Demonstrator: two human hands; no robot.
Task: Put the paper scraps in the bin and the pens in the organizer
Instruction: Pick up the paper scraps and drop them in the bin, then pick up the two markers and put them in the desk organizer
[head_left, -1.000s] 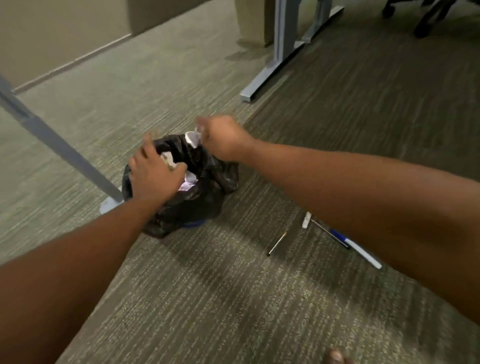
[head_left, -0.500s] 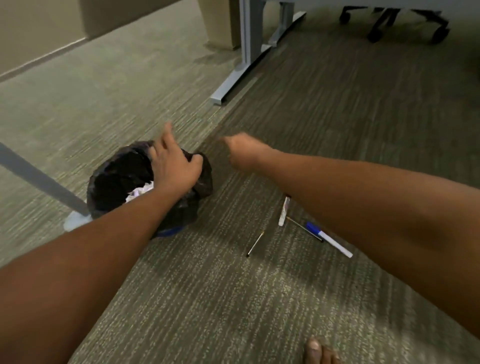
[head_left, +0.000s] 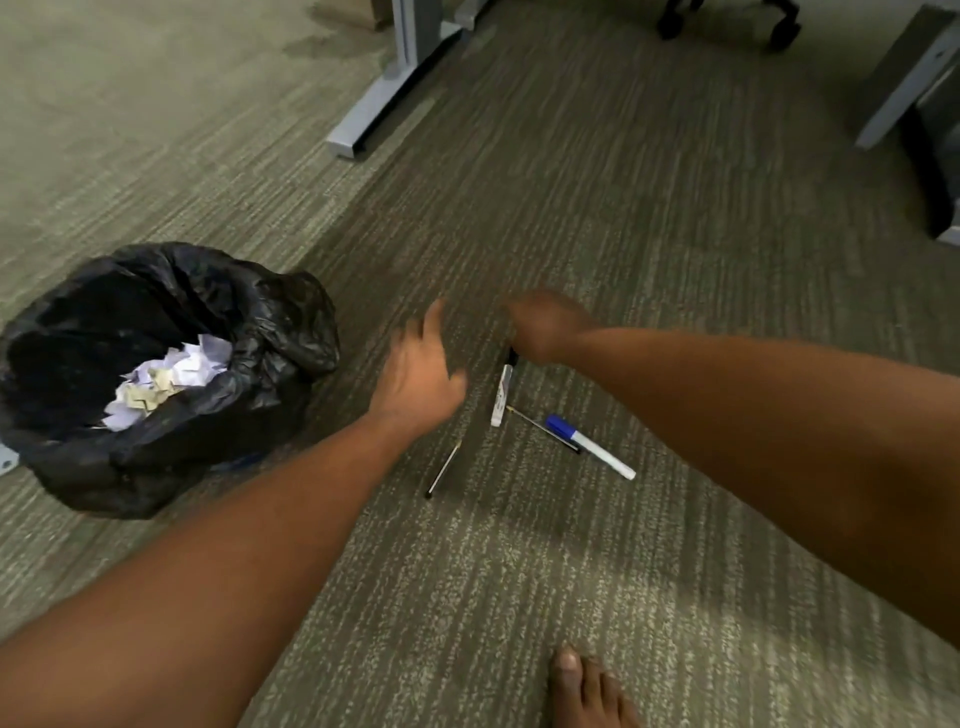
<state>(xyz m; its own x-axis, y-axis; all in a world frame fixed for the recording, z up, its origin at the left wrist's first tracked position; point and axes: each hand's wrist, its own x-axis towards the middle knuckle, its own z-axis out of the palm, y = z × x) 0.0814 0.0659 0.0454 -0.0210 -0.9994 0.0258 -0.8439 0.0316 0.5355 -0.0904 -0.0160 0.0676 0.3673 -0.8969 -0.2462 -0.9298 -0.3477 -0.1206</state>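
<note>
Crumpled white paper scraps (head_left: 171, 382) lie inside black-bagged bin (head_left: 166, 374) — done. Pens left on carpet: blue-capped white marker (head_left: 592, 447), black-capped marker (head_left: 505, 387), two thin refills. Left hand (head_left: 421, 379) open, empty; right hand (head_left: 545, 325) blurred, cannot tell. Organizer unseen.

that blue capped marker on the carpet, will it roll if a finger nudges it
The blue-capped marker looks round and smooth, so it may roll sideways, though the ribbed carpet should slow it. It seems rigid and light. A thin pen touching its cap might shift too.
</note>
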